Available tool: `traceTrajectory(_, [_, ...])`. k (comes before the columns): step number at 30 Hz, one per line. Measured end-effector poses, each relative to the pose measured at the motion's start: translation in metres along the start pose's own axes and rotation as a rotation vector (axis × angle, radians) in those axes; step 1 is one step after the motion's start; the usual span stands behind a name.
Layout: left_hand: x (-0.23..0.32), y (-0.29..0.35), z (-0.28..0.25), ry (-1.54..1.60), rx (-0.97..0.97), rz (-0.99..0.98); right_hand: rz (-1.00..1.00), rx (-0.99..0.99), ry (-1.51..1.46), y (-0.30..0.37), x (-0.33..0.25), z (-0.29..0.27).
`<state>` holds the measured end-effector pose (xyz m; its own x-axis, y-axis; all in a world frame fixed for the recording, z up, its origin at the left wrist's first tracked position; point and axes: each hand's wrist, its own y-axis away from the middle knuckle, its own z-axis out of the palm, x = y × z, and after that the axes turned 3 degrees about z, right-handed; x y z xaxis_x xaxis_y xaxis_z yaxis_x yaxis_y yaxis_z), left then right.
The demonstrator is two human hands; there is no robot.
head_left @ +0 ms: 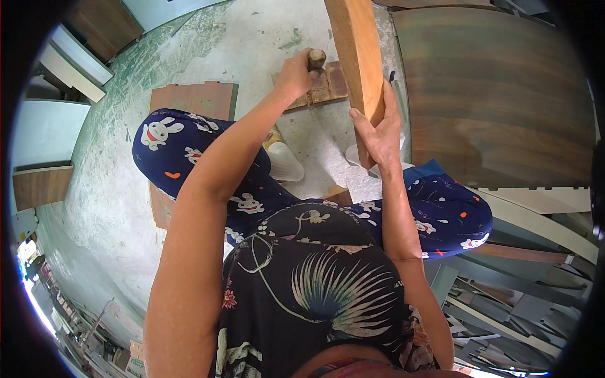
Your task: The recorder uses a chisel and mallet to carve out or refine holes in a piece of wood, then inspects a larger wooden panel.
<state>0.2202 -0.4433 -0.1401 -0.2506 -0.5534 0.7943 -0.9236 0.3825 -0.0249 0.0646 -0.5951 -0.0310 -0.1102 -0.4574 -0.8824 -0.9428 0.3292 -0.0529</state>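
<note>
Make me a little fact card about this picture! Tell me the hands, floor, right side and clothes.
Left hand: gripping a round-ended handle, its other end hidden
Right hand: holding a long wooden beam
Floor: brown board beyond the left knee
Right side: big brown panel
Clothes: blue trousers with rabbits

1 long, thick, orange-brown wooden beam reaches the view's top edge, gripped near its lower end by the right hand; 1 round-ended brown handle sits inside the left hand.
</note>
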Motion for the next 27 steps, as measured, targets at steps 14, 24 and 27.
traceTrajectory(14, [0.011,0.003,0.003,-0.019,-0.092,0.004,0.161,-0.036,-0.023,-0.002,0.007,-0.001])
traceTrajectory(24, [0.027,-0.004,0.006,0.013,-0.054,-0.071,0.221,-0.103,0.08,0.001,0.026,0.016])
traceTrajectory(27, [0.028,-0.006,0.004,-0.095,-0.111,-0.083,0.236,-0.064,0.026,0.0,0.026,0.007])
